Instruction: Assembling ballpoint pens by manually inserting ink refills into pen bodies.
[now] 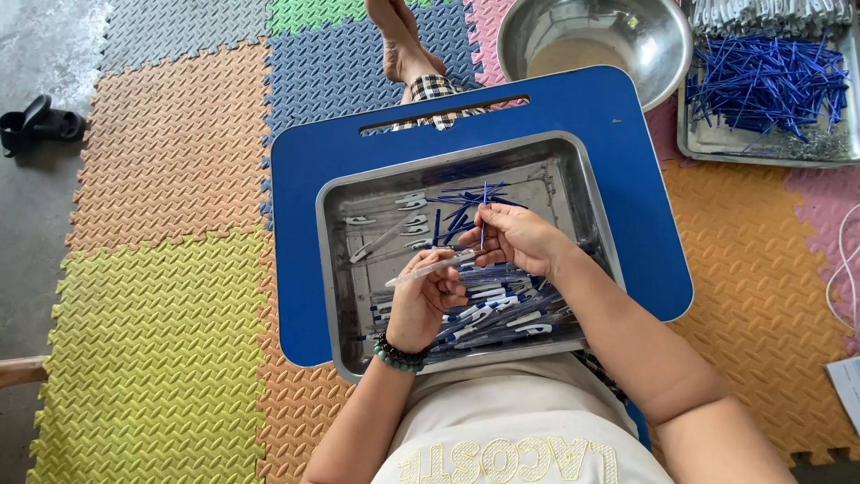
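Observation:
My left hand (423, 303) grips a clear pen barrel (428, 268) that points left over a steel tray (333, 269). My right hand (518, 237) pinches a thin blue refill (484, 215), held upright just above the barrel's right end. The tray rests on a blue lap board (305, 179) and holds a heap of assembled blue-and-white pens (502, 318) at its near side. Loose blue refills (461, 204) and small white clips (412, 202) lie toward its far side.
A steel bowl (593, 40) stands beyond the board. To the right, a second steel tray (694, 134) is full of blue refills (769, 85). Coloured foam mats (161, 269) cover the floor. My bare foot (399, 40) reaches forward. Black sandals (40, 125) lie far left.

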